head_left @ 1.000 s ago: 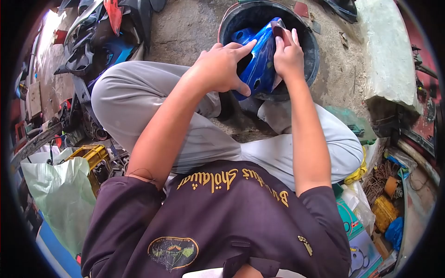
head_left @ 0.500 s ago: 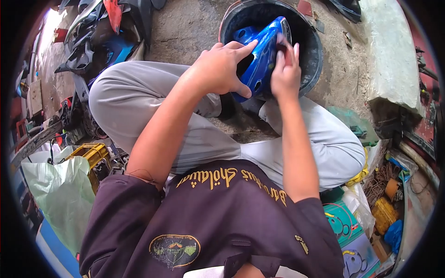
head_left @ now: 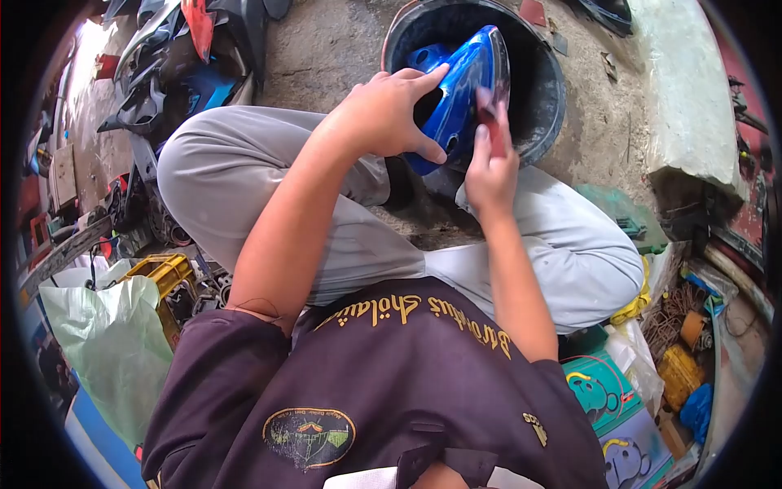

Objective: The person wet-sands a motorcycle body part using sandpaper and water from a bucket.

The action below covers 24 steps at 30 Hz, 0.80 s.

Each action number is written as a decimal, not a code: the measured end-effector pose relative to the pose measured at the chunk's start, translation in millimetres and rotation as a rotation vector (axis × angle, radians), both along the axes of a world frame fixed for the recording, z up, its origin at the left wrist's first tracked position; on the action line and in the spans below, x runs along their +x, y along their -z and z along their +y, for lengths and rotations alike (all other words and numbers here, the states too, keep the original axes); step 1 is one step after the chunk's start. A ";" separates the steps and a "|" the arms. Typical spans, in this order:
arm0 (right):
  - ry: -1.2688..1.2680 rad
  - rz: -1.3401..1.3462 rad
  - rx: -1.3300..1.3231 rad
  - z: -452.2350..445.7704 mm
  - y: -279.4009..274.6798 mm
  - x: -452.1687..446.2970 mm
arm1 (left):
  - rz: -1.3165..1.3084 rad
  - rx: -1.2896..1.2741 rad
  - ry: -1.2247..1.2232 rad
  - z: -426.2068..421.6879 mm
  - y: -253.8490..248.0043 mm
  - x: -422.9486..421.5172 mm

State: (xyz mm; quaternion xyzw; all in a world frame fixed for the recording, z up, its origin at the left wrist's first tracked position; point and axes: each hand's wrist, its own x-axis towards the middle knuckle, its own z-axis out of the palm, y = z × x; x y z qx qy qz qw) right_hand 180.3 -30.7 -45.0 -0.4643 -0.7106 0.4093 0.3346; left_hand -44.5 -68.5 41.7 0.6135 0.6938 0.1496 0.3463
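Observation:
A glossy blue motorcycle body panel [head_left: 461, 90], with cut-out openings, is tilted over the mouth of a black bucket [head_left: 547, 134]. My left hand [head_left: 389, 114] grips the panel's left side, the index finger along its upper face and the thumb at its lower end. At the panel's right edge, my right hand [head_left: 493, 167] is closed on a small reddish-brown piece of sandpaper [head_left: 498, 140]. Motion blurs the fingertips there, and part of the sandpaper is hidden by them.
Dark and coloured body panels [head_left: 204, 85] are piled at upper left. A yellow crate [head_left: 159, 273] and a pale plastic bag [head_left: 114, 342] stand at left. On the right are a concrete ledge [head_left: 684, 90] and green boxes [head_left: 599, 387]. A red scrap [head_left: 533, 11] lies behind the bucket.
My right hand has slid down along the panel's right edge, toward me, and the reddish sandpaper shows more. My left hand keeps its hold, and the panel has barely shifted.

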 end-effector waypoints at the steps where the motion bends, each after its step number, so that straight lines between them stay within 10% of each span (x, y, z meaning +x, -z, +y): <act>1: -0.036 0.011 -0.026 -11.9 -12.9 4.2 | 0.003 -0.012 0.000 -0.7 -1.1 0.0; 10: -0.073 -0.084 0.302 -15.9 -12.8 -17.7 | 0.050 0.117 0.002 -4.6 -0.7 -5.6; 24: -0.017 -0.052 0.017 0.5 -13.4 -6.9 | 0.386 0.044 -0.064 -22.9 -33.6 43.9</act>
